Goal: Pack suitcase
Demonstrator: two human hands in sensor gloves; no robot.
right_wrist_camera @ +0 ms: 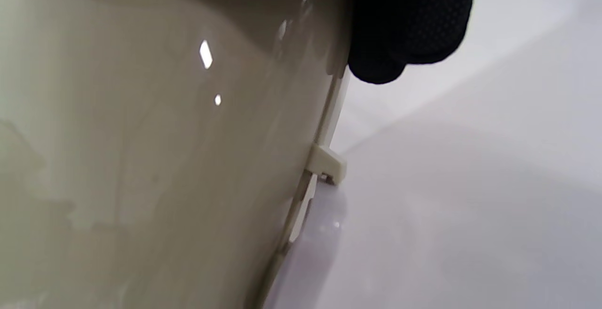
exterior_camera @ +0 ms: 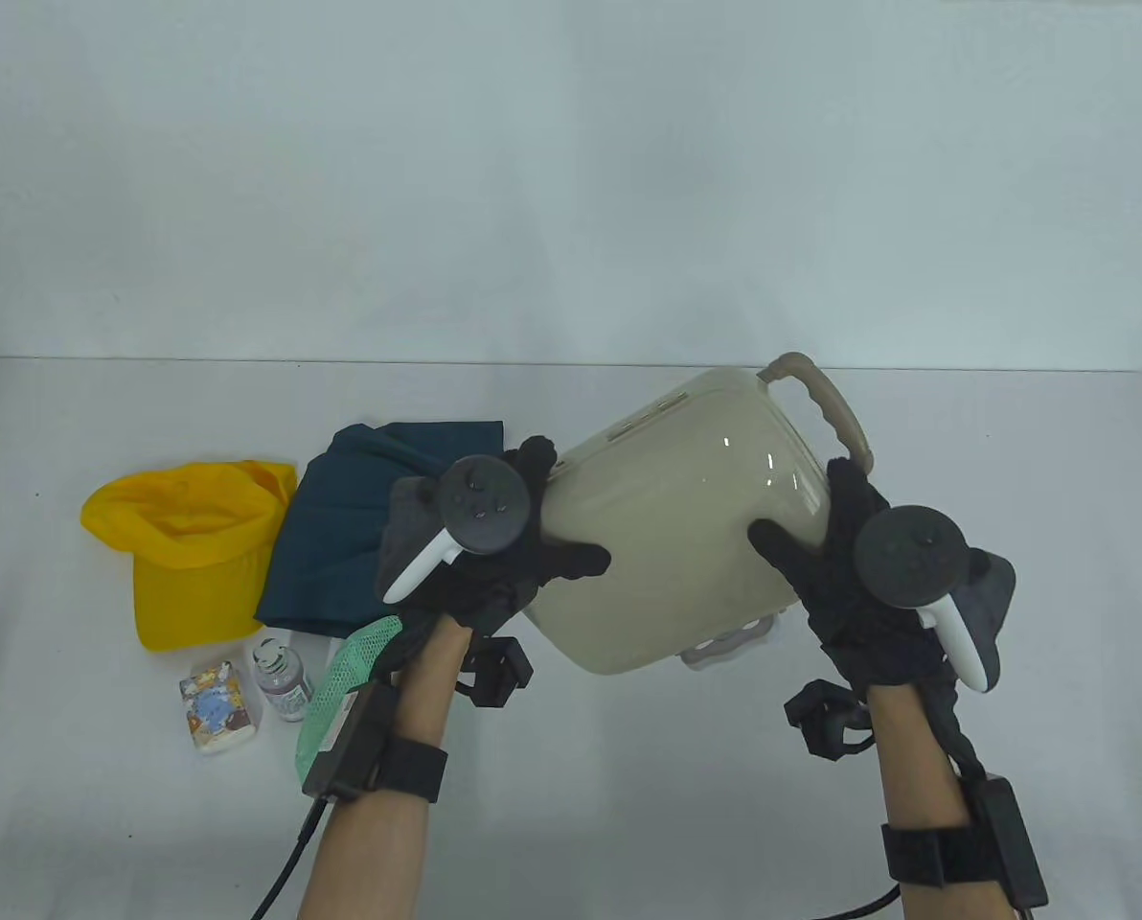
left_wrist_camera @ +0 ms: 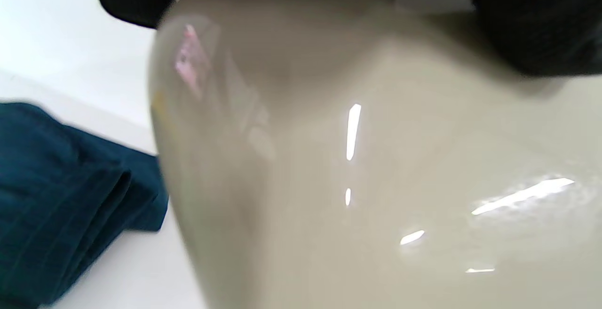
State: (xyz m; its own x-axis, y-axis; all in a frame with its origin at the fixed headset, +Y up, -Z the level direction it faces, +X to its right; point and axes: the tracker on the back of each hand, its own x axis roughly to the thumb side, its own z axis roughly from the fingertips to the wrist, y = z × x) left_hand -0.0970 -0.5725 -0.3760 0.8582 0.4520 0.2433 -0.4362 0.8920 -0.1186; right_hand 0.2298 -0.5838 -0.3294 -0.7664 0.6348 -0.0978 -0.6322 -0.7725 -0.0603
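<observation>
Green mesh pouch (exterior_camera: 341,685) half hidden under left forearm, suitcase (left_wrist_camera: 376,182) blurred and cropped in left wrist view

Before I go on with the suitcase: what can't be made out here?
- Suitcase inside: shell closed, all views.
- Its underside: hidden, table view.
- Small bottle label: too small.
- Green mesh pouch: partly behind left hand and wrist.
- Left wrist view: blurred.

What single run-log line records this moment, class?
step: positioning closed suitcase | left hand: grips left side | right hand: grips right side | clothes: unpacked
</observation>
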